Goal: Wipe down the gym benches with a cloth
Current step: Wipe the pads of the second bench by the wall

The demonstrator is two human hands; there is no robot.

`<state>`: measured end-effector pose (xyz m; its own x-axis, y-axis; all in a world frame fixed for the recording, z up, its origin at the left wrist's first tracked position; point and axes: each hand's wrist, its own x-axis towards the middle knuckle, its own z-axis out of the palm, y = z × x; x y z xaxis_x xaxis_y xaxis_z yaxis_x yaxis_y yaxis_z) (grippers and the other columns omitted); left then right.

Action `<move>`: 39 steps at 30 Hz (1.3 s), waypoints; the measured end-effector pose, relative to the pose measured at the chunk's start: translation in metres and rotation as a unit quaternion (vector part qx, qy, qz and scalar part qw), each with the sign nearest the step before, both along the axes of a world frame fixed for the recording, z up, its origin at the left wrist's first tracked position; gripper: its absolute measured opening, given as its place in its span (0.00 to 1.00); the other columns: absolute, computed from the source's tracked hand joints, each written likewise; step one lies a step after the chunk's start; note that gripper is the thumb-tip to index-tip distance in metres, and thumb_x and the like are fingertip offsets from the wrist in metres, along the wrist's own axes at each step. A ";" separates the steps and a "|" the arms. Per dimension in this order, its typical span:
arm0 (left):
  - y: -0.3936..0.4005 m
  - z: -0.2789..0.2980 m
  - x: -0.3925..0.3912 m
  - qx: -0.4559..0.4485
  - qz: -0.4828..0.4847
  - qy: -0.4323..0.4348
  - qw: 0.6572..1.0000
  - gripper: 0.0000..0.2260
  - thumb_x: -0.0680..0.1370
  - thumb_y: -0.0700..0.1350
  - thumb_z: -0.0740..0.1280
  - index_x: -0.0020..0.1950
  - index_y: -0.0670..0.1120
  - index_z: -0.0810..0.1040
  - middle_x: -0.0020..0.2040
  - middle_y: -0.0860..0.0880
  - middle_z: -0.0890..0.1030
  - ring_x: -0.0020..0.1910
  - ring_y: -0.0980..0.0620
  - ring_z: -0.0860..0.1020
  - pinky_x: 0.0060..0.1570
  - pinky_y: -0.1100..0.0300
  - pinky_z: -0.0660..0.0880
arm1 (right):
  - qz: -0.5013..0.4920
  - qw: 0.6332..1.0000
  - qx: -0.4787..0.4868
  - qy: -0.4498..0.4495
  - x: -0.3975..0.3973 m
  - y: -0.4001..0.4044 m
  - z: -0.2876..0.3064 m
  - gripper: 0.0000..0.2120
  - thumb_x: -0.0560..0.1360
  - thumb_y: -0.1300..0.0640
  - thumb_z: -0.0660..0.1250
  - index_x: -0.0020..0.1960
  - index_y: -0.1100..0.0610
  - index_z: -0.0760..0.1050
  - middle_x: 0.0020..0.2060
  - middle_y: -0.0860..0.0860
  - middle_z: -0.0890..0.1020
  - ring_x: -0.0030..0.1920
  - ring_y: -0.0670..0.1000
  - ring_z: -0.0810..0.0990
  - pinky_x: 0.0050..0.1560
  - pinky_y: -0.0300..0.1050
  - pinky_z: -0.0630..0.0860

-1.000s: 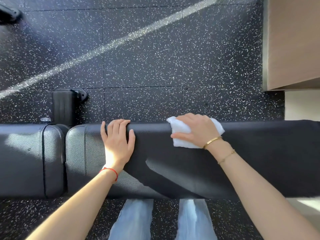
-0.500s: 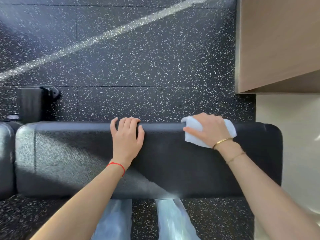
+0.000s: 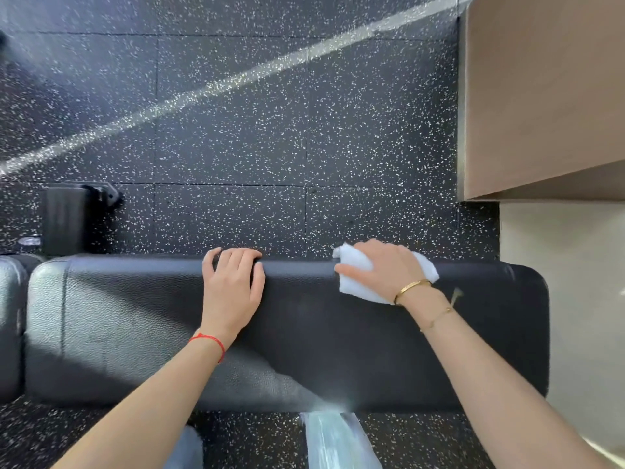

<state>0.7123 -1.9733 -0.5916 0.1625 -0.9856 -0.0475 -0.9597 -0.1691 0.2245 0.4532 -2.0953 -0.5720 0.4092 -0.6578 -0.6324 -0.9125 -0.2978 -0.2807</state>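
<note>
White cloth (image 3: 358, 275), a soft folded wad, lies on the far edge of the black bench pad (image 3: 338, 350), under the right hand (image 3: 385, 270). The right hand covers it with fingers curled over the far edge, pressing the cloth to the vinyl; cloth shows on both sides of the hand. The left hand (image 3: 233, 289) rests on the pad well to the left of the cloth, palm down, fingers together and hooked over the same far edge, holding nothing.

Progress, as judged: wiping is under way along the far rim. No wet trace marks what is finished, so the share done cannot be told. The stretch right of the right hand to the pad's rounded end, the near side and the second pad (image 3: 10, 326), just left of the first, may remain.

Materials: the pad is pebbled, matte vinyl with rounded corners and a stitched seam near its left end. Beyond the hands lies dark rubber floor (image 3: 236, 130), white-flecked and laid in tiles. A wooden cabinet (image 3: 541, 96) stands to the far right.
</note>
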 end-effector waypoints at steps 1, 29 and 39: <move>0.001 0.000 0.005 0.001 -0.002 -0.003 1.000 0.12 0.82 0.47 0.57 0.55 0.46 0.80 0.51 0.51 0.82 0.52 0.48 0.78 0.69 0.45 0.64 | 0.015 1.000 -0.016 0.000 0.009 0.004 0.000 0.29 0.73 0.25 0.51 0.61 0.43 0.74 0.56 0.45 0.78 0.53 0.53 0.78 0.54 0.51 0.69; 0.158 0.003 0.279 -0.112 0.016 0.002 0.994 0.23 0.83 0.49 0.50 0.75 0.43 0.68 0.74 0.46 0.70 0.76 0.46 0.64 0.76 0.41 0.58 | 0.147 0.946 -0.256 -0.134 0.344 0.149 -0.015 0.39 0.74 0.32 0.39 0.79 0.50 0.55 0.74 0.51 0.65 0.72 0.61 0.63 0.71 0.57 0.56; 0.187 -0.023 0.294 -0.142 -0.026 0.007 0.990 0.26 0.83 0.52 0.46 0.75 0.43 0.69 0.75 0.46 0.69 0.76 0.46 0.64 0.76 0.42 0.59 | 0.147 0.933 -0.301 -0.133 0.329 0.186 -0.025 0.34 0.75 0.27 0.42 0.78 0.37 0.52 0.78 0.43 0.56 0.77 0.54 0.53 0.78 0.57 0.49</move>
